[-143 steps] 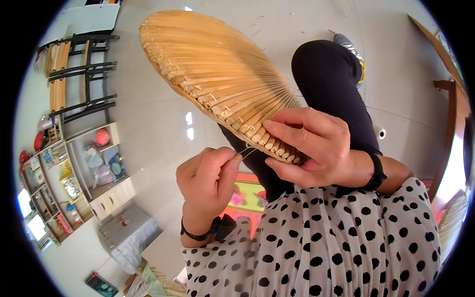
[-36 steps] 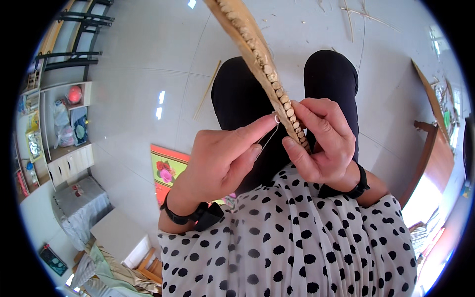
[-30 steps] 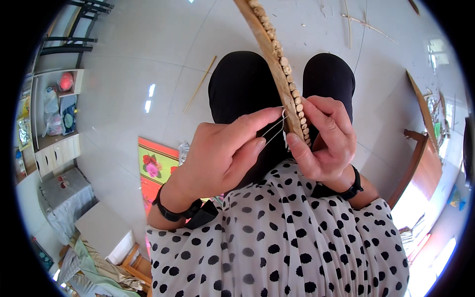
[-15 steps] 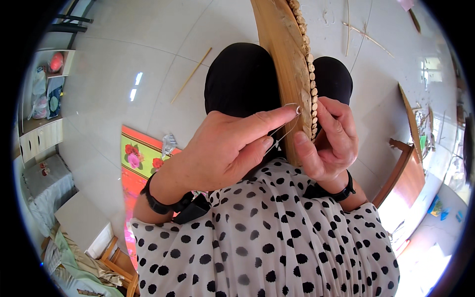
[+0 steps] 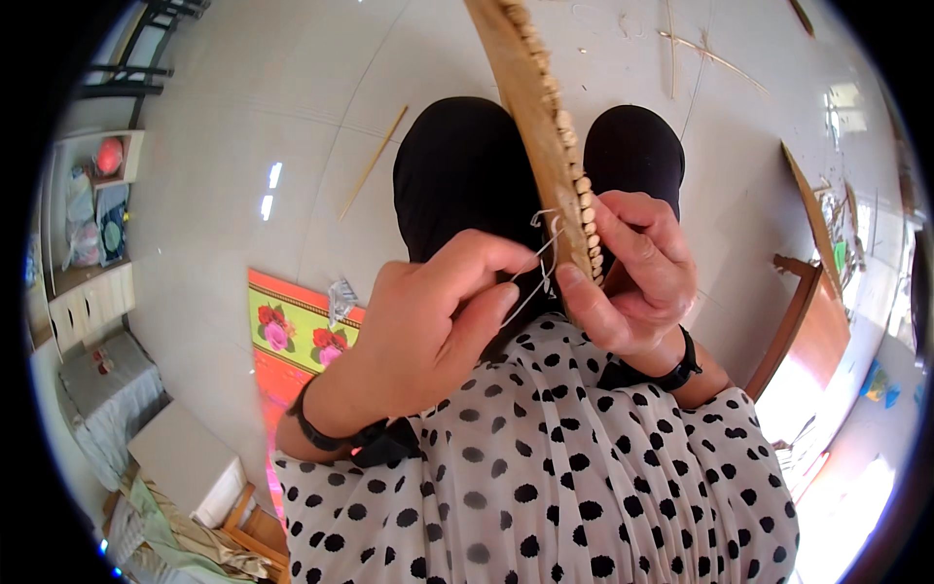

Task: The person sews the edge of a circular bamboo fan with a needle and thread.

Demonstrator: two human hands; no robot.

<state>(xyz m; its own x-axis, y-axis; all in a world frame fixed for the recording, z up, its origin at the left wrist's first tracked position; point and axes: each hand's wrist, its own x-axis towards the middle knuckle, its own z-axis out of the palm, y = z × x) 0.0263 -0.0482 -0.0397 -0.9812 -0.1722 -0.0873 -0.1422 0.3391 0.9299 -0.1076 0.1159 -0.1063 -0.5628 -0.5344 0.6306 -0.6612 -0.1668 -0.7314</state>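
A tan panel of thin stalks, with a row of round cut ends along its side, stands on edge between my black-clad knees. My right hand grips its near end, thumb on the left face and fingers curled along the row of ends. White thread runs in two strands from the panel's left face to my left hand, which is closed with the thread at its thumb and forefinger. A small loop of thread sticks out at the panel's face, close above my right thumb. Whether a needle is there, I cannot make out.
On the tiled floor lie a loose thin stalk at left and crossed stalks at far right. A flowered red mat is by my left forearm. Brown wooden furniture stands at right, a shelf unit at left.
My left forefinger, stretched out to a thread loop at the panel, has drawn back and bent, the thread now stretching to the hand. Panel and right hand appear shifted slightly left.
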